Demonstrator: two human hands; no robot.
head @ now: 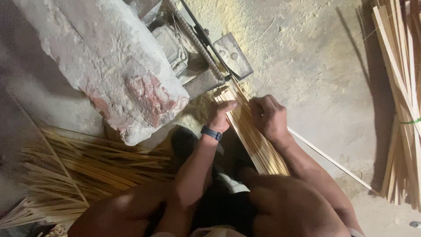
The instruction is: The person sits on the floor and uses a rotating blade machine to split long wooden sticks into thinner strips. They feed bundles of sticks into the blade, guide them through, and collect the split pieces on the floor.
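Note:
A flat bundle of thin bamboo strips [254, 136] runs from my lap up to a metal machine [206, 52] on the floor. My left hand [221, 115], with a dark band on the wrist, presses on the left side of the bundle near its far end. On the bundle's right side, my right hand [268, 116] grips the strips with curled fingers. The strip ends sit at the machine's metal plate [232, 55]. My knees fill the lower part of the view.
A large rough stone block [105, 61] lies at upper left beside the machine. Loose bamboo sticks [83, 171] are piled at lower left. Long wooden slats [403, 109] lean at the right edge. One thin strip [333, 160] lies on the dusty floor.

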